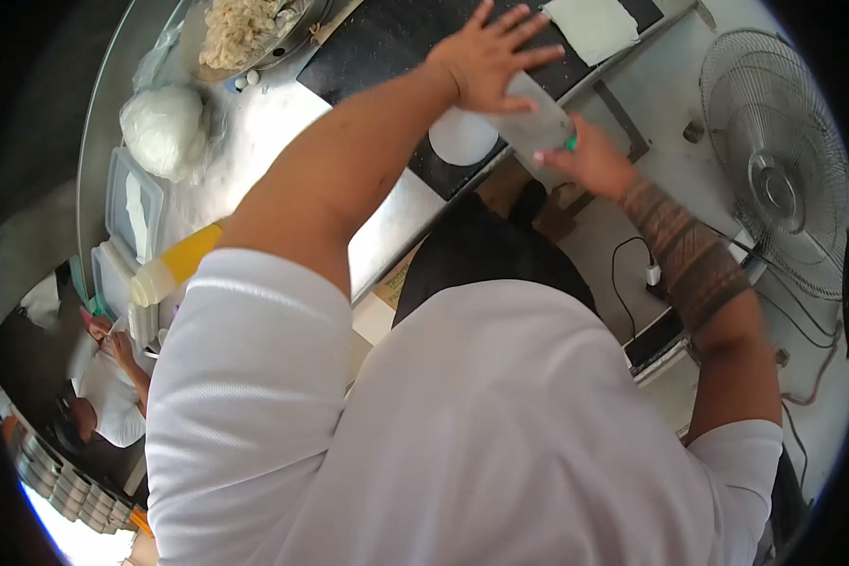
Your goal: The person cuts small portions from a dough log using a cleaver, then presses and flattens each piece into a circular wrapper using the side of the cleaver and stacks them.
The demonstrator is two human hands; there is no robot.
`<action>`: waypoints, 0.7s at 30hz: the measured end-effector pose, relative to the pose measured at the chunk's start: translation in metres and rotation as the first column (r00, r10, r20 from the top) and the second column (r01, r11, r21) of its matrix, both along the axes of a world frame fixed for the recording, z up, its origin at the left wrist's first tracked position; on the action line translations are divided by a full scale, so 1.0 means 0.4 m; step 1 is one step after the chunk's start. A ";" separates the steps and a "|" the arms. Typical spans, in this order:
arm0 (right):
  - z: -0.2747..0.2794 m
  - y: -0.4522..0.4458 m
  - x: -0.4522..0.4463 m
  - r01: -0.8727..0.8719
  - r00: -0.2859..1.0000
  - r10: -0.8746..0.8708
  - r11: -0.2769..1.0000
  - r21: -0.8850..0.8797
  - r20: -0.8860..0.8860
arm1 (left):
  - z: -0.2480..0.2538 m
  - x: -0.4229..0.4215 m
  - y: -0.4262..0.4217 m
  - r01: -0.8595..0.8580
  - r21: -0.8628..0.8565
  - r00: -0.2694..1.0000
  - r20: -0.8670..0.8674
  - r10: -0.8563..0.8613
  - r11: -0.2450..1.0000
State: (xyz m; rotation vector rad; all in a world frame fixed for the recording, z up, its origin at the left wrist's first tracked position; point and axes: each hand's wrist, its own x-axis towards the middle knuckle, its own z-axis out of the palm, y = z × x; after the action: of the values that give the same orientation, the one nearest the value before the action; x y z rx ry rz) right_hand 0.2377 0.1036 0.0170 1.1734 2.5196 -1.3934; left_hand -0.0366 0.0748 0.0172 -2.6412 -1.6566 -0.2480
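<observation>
My left hand (495, 64) is spread with its fingers apart above a black board (368, 47). Its thumb lies along a whitish, translucent, oblong object (540, 111); whether the palm presses on it I cannot tell. My right hand (594, 160) is closed around the near end of this object, where a bit of green shows. The object's exact kind is unclear. Below my left wrist, a flat white disc (462, 139) lies on the board near its front edge. Past my left fingertips is a pale, squarish folded sheet (591, 28).
A pan of shredded pale food (245, 33), a plastic-wrapped white bundle (163, 130), plastic containers (132, 203) and a yellow squeeze bottle (179, 262) stand on the left. A wire-caged fan (774, 179) and cables are on the right. Another person (108, 387) is at lower left.
</observation>
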 end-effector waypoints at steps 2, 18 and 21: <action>0.035 0.054 -0.055 -0.055 0.998 0.055 0.997 0.046 -0.002 | 0.017 -0.043 0.026 -0.019 0.034 1.000 0.004 0.018 0.999; 0.035 0.076 -0.029 0.014 0.998 -0.013 1.000 -0.014 0.061 | -0.013 -0.010 0.057 -0.028 0.070 0.999 0.043 0.025 0.997; 0.084 0.039 -0.058 -0.004 0.999 0.005 1.000 -0.001 0.037 | 0.031 -0.051 0.046 0.030 0.096 0.991 0.126 -0.042 0.995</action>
State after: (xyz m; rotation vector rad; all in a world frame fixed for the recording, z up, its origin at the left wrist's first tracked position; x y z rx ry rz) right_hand 0.2143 0.1191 0.0504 1.1815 2.4943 -1.3589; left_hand -0.0571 0.0934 0.0297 -2.6385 -1.5891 -0.4936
